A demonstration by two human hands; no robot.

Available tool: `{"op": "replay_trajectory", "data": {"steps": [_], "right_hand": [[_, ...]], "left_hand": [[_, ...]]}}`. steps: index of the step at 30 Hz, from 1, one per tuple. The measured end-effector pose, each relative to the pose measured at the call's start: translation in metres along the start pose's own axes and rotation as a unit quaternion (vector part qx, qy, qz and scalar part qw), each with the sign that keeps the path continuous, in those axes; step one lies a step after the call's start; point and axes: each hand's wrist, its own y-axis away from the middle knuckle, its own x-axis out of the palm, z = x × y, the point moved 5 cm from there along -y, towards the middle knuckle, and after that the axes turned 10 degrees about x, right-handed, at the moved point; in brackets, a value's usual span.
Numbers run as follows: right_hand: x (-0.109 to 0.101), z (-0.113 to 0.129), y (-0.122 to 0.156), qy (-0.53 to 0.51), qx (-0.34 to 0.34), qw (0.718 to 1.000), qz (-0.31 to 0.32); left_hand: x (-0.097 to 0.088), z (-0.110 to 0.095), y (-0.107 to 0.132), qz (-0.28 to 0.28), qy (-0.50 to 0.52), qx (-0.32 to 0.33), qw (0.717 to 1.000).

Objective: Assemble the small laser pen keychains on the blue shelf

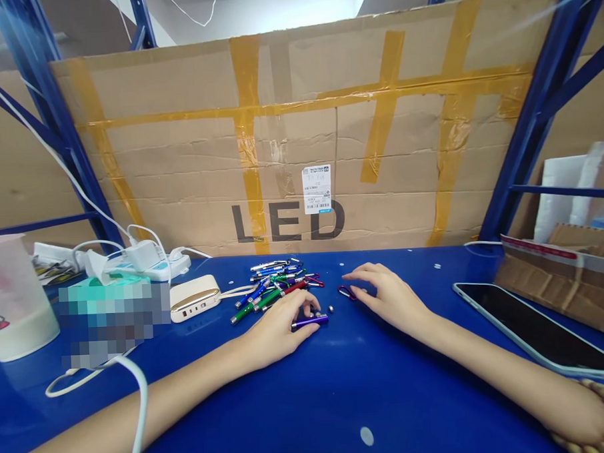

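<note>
On the glossy blue tabletop [339,398], the left hand [276,328] lies palm down with its fingers curled over a slim purple keychain torch [312,321], a smooth metal cylinder lying flat on its side with its far end showing past the fingertips; the grip looks light rather than tight. Just beyond it sit a few small silver round parts [322,312], too tiny to tell apart. Behind the left hand's knuckles is a loose pile of keychain torches [274,284], thin tubes in green, blue and red lying crisscross. The right hand [390,296] is open and empty, fingers spread and slightly arched, fingertips resting on the table just beside a small purple carabiner clip [345,293]. A rounded white and gold power bank [195,298] lies left of the pile, a flat dark tablet [537,330] lies to the right, and a creased cardboard sheet [298,140] patched with yellow tape stands at the back
</note>
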Motion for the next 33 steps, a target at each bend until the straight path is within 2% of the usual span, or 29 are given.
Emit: {"op": "replay_trajectory", "data": {"steps": [5,10,16,19,23,25,28,30,33], "right_hand": [[0.013,0.0,0.002,0.005,-0.01,0.996,0.083],[0.018,0.015,0.004,-0.068,-0.024,0.992,0.106],[0.015,0.028,0.009,-0.158,-0.046,0.979,0.118],[0.011,0.028,0.01,-0.156,-0.057,0.979,0.12],[0.002,0.025,0.009,-0.121,-0.052,0.989,0.072],[-0.001,0.021,0.009,-0.107,-0.027,0.993,0.049],[-0.005,0.017,0.008,-0.106,0.01,0.994,0.027],[-0.006,0.017,0.008,-0.113,0.016,0.993,0.015],[-0.006,0.018,0.008,-0.12,0.019,0.993,0.009]], "left_hand": [[-0.003,-0.002,0.001,-0.017,-0.073,0.002,0.997],[-0.001,0.001,-0.001,-0.028,-0.075,0.003,0.997],[-0.001,0.003,-0.002,-0.049,-0.075,-0.013,0.996],[-0.013,0.003,-0.002,-0.092,-0.095,-0.017,0.991],[-0.043,0.005,-0.002,-0.169,-0.176,-0.032,0.969],[-0.053,0.007,-0.001,-0.159,-0.265,-0.045,0.95],[-0.053,0.015,0.001,-0.092,-0.368,-0.073,0.922],[-0.046,0.021,0.003,-0.048,-0.379,-0.086,0.92],[-0.035,0.027,0.004,-0.014,-0.34,-0.081,0.937]]}}
